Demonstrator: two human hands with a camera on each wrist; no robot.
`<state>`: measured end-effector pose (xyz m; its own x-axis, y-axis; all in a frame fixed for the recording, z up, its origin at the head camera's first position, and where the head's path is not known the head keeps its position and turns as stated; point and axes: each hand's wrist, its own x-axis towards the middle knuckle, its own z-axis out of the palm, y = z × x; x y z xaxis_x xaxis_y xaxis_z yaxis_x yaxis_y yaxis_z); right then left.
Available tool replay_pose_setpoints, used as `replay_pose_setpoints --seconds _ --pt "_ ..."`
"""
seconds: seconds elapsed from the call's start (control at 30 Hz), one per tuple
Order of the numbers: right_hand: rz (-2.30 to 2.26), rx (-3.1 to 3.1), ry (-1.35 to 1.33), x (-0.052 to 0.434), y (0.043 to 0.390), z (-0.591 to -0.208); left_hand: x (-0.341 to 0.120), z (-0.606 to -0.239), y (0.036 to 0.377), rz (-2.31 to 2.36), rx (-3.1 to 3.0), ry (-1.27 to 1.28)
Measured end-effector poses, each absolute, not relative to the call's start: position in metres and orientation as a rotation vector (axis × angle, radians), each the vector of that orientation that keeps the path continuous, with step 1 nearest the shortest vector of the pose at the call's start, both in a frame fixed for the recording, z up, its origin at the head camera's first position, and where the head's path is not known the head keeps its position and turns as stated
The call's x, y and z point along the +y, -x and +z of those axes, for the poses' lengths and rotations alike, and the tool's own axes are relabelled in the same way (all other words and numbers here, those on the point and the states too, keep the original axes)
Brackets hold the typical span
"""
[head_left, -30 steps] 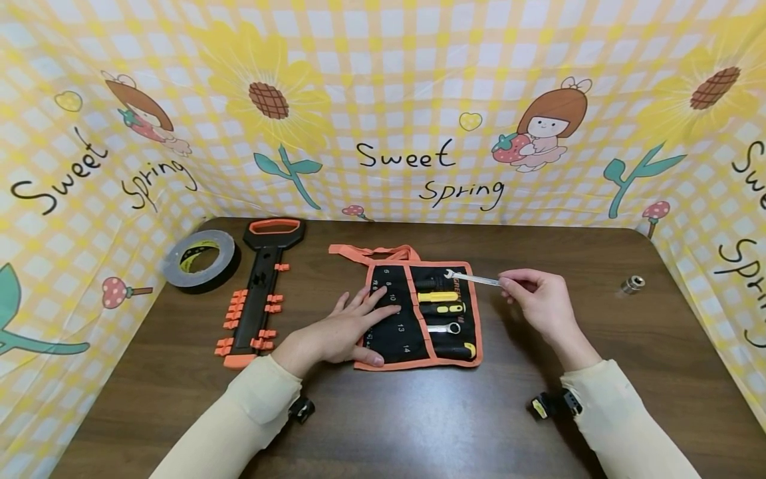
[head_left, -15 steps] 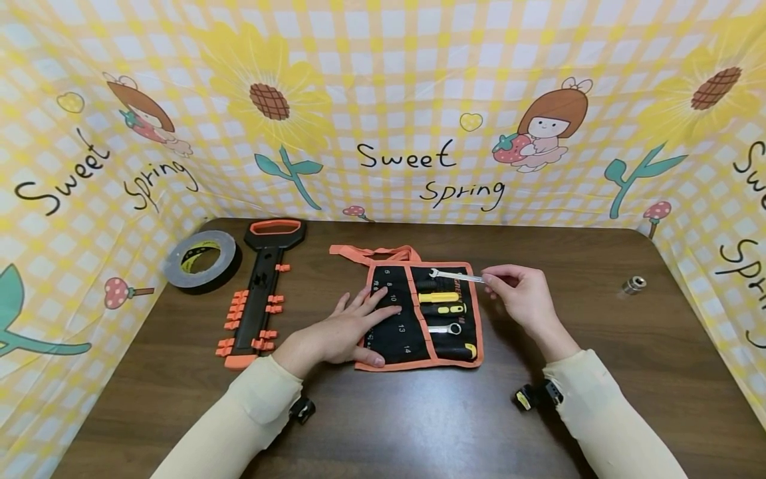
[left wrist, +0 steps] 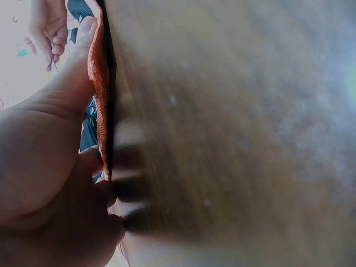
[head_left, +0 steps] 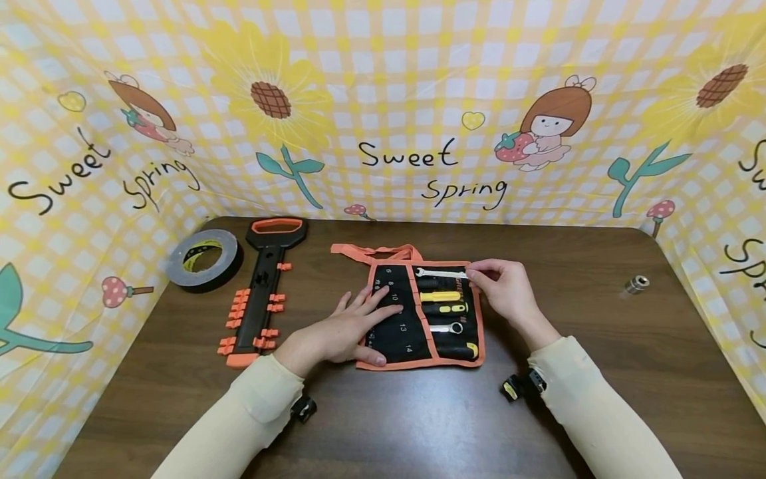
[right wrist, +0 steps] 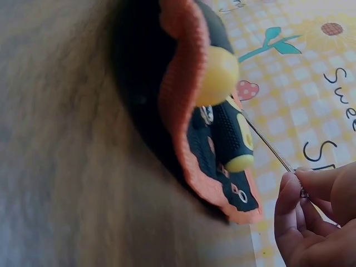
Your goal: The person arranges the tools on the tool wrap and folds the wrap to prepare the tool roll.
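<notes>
A dark wooden table stands inside a yellow checked backdrop printed with sunflowers, cartoon girls and the words "Sweet Spring". Nearest the person, 2 cream sleeves reach in from the bottom edge. The left hand lies flat with its fingers straight and spread on the left half of an open black tool roll edged in orange, over printed size numbers such as 8, 10, 13 and 14; the left wrist view shows the thumb along the roll's orange edge. The right hand pinches the end of a small silver wrench between thumb and fingertips, its open end pointing left and lying across the top of the roll's right half. Below the wrench, yellow-and-black handled tools sit in the pockets. Left of the roll lies a black and orange holder, and beyond it a roll of grey tape. Far right, a small metal socket stands well apart.
</notes>
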<state>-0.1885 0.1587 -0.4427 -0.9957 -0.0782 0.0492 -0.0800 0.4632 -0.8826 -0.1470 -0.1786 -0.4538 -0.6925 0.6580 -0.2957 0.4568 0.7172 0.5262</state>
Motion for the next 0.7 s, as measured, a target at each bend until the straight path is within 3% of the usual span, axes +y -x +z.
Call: replay_pose_setpoints --seconds 0.5,0.7 --pt "1.345 -2.839 -0.225 0.150 0.199 -0.446 -0.182 -0.466 0.150 0.593 2.470 -0.860" --pt "1.332 -2.915 -0.252 0.145 0.202 -0.445 -0.180 -0.455 0.147 0.614 2.441 -0.853"
